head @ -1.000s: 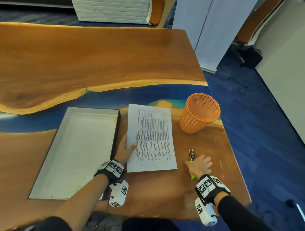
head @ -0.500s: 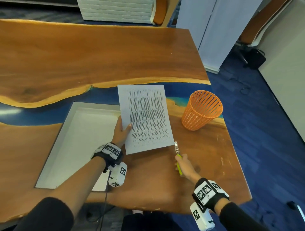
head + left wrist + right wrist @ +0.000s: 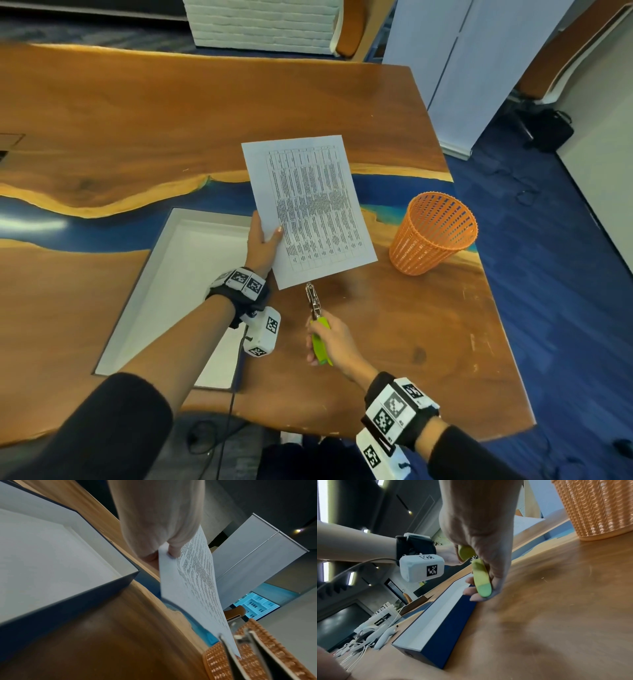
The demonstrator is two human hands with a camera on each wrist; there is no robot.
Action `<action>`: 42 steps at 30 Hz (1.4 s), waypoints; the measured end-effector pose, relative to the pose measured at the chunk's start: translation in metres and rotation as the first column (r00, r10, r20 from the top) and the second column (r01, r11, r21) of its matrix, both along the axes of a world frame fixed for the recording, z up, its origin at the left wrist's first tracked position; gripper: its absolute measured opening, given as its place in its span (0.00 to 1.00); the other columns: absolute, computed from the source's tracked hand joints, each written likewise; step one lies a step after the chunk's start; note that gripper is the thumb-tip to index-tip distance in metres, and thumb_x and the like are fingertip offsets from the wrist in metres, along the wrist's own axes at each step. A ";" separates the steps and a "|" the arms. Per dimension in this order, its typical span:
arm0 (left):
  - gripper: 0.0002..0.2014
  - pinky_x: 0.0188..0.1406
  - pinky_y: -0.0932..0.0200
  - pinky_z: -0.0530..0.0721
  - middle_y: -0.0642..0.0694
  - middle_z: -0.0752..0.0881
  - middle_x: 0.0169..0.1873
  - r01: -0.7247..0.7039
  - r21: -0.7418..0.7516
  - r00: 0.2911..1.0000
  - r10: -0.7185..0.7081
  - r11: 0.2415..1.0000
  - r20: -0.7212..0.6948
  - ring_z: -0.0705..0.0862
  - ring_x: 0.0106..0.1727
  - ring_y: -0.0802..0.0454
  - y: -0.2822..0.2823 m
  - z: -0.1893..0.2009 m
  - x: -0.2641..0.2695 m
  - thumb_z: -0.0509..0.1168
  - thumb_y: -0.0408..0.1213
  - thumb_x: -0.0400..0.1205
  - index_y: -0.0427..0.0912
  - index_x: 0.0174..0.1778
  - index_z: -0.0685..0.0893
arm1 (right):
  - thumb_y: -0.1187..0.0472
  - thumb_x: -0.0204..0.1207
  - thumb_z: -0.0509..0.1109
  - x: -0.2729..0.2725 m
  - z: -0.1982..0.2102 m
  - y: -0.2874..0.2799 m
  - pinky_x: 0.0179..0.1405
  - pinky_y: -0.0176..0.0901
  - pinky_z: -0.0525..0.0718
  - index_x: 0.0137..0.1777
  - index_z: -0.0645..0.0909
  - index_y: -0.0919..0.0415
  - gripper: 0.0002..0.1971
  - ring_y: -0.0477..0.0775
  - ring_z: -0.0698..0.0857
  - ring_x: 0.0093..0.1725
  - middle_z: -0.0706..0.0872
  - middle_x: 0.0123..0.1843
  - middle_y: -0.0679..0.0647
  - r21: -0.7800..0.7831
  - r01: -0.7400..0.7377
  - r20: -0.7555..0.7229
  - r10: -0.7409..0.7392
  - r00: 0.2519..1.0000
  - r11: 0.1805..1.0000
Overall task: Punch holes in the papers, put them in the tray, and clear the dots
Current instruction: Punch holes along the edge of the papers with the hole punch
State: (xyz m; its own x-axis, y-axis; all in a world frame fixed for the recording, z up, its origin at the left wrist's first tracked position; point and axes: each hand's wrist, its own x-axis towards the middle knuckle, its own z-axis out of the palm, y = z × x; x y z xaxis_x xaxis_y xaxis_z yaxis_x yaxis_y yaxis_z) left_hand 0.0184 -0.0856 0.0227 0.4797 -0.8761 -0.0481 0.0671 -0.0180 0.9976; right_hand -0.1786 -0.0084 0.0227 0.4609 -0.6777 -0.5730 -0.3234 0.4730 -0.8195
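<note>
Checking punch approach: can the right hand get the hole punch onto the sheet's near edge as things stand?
Probably yes. The right hand grips the hole punch, whose metal tip sits just short of the near edge of the printed sheet, which the left hand holds up off the table. Nothing lies between them.

The place looks like an office or meeting room. A large wood-and-blue-resin surface (image 3: 171, 113) stands on blue carpet (image 3: 548, 274), with pale partition panels (image 3: 455, 68) behind it, a black bag (image 3: 548, 128) on the floor, and headsets with cables (image 3: 368, 637) lying farther along the surface.
</note>
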 end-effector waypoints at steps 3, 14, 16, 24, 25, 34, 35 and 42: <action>0.24 0.67 0.34 0.80 0.34 0.75 0.72 0.008 -0.005 1.000 -0.008 1.000 -0.006 0.78 0.71 0.38 -0.002 0.002 -0.003 0.62 0.27 0.84 0.36 0.75 0.64 | 0.62 0.76 0.61 0.001 0.000 0.000 0.26 0.42 0.82 0.45 0.73 0.57 0.01 0.57 0.78 0.22 0.79 0.29 0.56 0.003 -0.004 -0.005 0.004 1.000 1.000; 0.25 0.60 0.52 0.86 0.40 0.76 0.72 0.076 -0.011 0.997 -0.076 0.997 -0.004 0.79 0.70 0.45 -0.002 -0.005 -0.013 0.62 0.28 0.85 0.40 0.77 0.64 | 0.62 0.74 0.61 0.002 0.000 -0.004 0.29 0.46 0.82 0.41 0.74 0.57 0.02 0.58 0.78 0.22 0.80 0.29 0.57 -0.022 -0.012 -0.017 0.012 1.000 1.000; 0.24 0.58 0.54 0.87 0.40 0.76 0.72 0.079 -0.006 0.997 -0.079 0.997 -0.014 0.80 0.69 0.45 -0.001 -0.007 -0.015 0.61 0.29 0.85 0.41 0.77 0.64 | 0.62 0.75 0.61 0.003 0.000 -0.004 0.28 0.45 0.82 0.41 0.74 0.57 0.02 0.57 0.78 0.22 0.80 0.29 0.57 -0.029 -0.019 -0.028 0.018 0.999 0.999; 0.26 0.64 0.39 0.83 0.40 0.76 0.73 0.094 0.025 0.995 -0.093 0.995 -0.043 0.79 0.71 0.42 0.000 -0.011 -0.019 0.62 0.29 0.85 0.40 0.78 0.63 | 0.61 0.77 0.59 0.005 -0.002 -0.005 0.24 0.42 0.78 0.43 0.72 0.58 0.03 0.55 0.75 0.21 0.79 0.29 0.57 -0.037 -0.029 -0.057 0.026 0.998 0.999; 0.26 0.65 0.38 0.82 0.40 0.76 0.73 0.097 0.028 0.995 -0.096 0.995 -0.040 0.79 0.71 0.42 0.001 -0.012 -0.019 0.62 0.29 0.84 0.40 0.79 0.63 | 0.62 0.77 0.59 0.005 -0.003 -0.005 0.23 0.42 0.77 0.43 0.72 0.58 0.03 0.55 0.74 0.21 0.78 0.28 0.57 -0.036 -0.026 -0.054 0.024 0.998 0.999; 0.27 0.63 0.38 0.83 0.41 0.76 0.73 0.092 0.043 0.994 -0.089 0.995 -0.070 0.80 0.70 0.42 0.001 -0.013 -0.023 0.63 0.30 0.84 0.43 0.79 0.63 | 0.62 0.75 0.59 0.008 -0.009 -0.005 0.19 0.38 0.65 0.38 0.70 0.57 0.05 0.53 0.68 0.19 0.74 0.25 0.56 -0.041 0.016 -0.066 -0.019 0.998 0.999; 0.27 0.63 0.37 0.83 0.41 0.76 0.73 0.088 0.046 0.994 -0.085 0.995 -0.072 0.80 0.70 0.42 0.001 -0.013 -0.023 0.63 0.31 0.84 0.42 0.79 0.63 | 0.61 0.75 0.59 0.008 -0.010 -0.005 0.19 0.37 0.65 0.38 0.70 0.57 0.05 0.53 0.68 0.19 0.74 0.24 0.56 -0.042 0.018 -0.072 -0.021 0.997 0.999; 0.27 0.63 0.36 0.83 0.41 0.77 0.72 0.097 0.038 0.992 -0.094 0.995 -0.084 0.81 0.69 0.42 0.000 -0.014 -0.023 0.63 0.31 0.84 0.42 0.79 0.63 | 0.60 0.75 0.59 0.009 -0.014 -0.003 0.19 0.36 0.65 0.36 0.69 0.56 0.06 0.52 0.67 0.18 0.74 0.24 0.55 -0.030 0.019 -0.078 -0.021 0.997 0.999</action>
